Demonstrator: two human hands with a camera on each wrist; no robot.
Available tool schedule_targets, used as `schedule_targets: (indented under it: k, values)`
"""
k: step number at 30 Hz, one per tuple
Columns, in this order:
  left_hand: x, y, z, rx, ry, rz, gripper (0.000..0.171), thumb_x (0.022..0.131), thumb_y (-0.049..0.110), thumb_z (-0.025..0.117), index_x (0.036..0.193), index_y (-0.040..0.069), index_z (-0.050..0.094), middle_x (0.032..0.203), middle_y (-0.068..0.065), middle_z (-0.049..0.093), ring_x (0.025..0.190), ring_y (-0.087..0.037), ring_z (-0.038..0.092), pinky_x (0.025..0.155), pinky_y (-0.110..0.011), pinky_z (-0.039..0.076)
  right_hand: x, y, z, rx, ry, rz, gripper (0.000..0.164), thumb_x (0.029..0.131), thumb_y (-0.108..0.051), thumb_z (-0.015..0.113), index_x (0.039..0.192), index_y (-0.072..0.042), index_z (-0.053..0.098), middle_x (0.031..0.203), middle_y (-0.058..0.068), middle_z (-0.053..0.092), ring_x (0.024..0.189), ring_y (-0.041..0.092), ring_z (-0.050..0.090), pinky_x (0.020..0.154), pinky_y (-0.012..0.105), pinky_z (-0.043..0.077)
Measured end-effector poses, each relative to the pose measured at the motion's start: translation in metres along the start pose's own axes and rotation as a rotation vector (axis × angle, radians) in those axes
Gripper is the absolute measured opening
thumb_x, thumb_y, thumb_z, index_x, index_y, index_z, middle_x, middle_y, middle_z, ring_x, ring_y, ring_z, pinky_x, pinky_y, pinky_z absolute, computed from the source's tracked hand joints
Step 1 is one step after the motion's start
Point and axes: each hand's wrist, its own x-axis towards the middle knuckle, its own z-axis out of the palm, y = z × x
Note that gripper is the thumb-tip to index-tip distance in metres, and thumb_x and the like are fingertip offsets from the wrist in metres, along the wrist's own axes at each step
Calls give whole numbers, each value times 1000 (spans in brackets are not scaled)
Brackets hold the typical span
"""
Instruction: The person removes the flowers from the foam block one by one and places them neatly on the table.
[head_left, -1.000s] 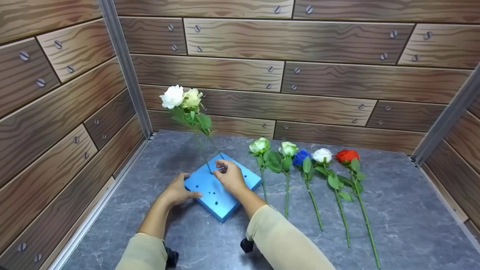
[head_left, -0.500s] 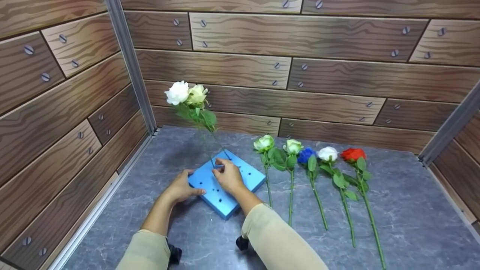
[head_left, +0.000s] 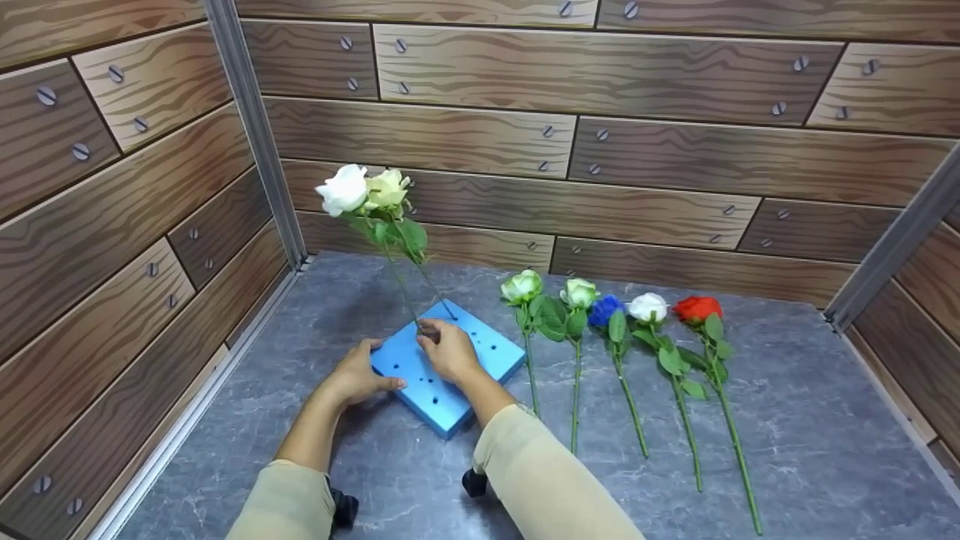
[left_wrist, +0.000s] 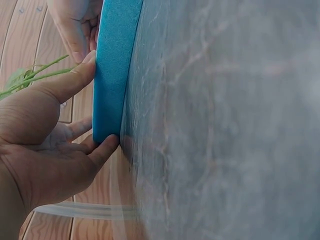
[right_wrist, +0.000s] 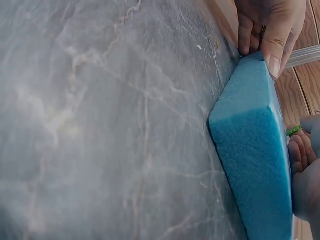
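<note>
A blue foam block with several small holes lies on the grey marbled table. My left hand grips its left corner, thumb on the top face and fingers along the side; the left wrist view shows this grip on the block's edge. Above the block my right hand pinches the lower stem of a white rose. Fingers hide that stem's bottom end, so whether it sits in a hole I cannot tell. Close behind, a pale yellow rose stands tilted with its stem in the block.
Right of the block several roses lie in a row: two pale green ones, a blue one, a white one and a red one. Wood-patterned walls enclose the table at the back and sides.
My right hand has shifted slightly left over the block, and its fingertips have closed around the white rose's stem. The left hand keeps its grip on the corner. The head view has shifted a little.
</note>
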Motion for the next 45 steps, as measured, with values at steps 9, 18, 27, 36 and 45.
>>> schedule_targets:
  k: [9,18,27,36,45]
  values:
    - [2,0,1,-15,-17,8,102,91,27,91,167,-3,30,172,-34,32,159,-53,33,129,-63,35,-3,0,4,-9,120,33,25,109,-25,68,129,-16,80,122,2,82,110,19,77,95,39,63]
    - [1,1,2,-5,2,-20,100,91,28,91,167,1,31,171,-33,34,158,-54,36,127,-64,38,-5,0,4,-32,142,35,26,110,-29,65,126,-19,83,119,-1,84,109,15,79,93,35,64]
    - [2,0,1,-13,3,-6,101,90,26,92,166,-1,32,170,-34,35,157,-54,36,128,-65,36,-7,1,5,-40,151,-3,26,112,-27,62,123,-15,82,119,0,84,112,18,78,95,37,63]
    - [2,0,1,-19,-13,-6,101,89,28,92,166,1,32,169,-33,35,156,-54,38,127,-65,37,-9,4,2,-28,154,-7,26,113,-30,60,121,-17,82,117,0,83,111,19,77,94,39,63]
    - [4,2,-2,-1,-27,4,104,87,27,94,165,-2,32,167,-34,39,154,-54,41,125,-65,39,-11,3,3,-7,172,-38,26,112,-28,60,119,-15,81,116,1,82,107,17,76,91,37,62]
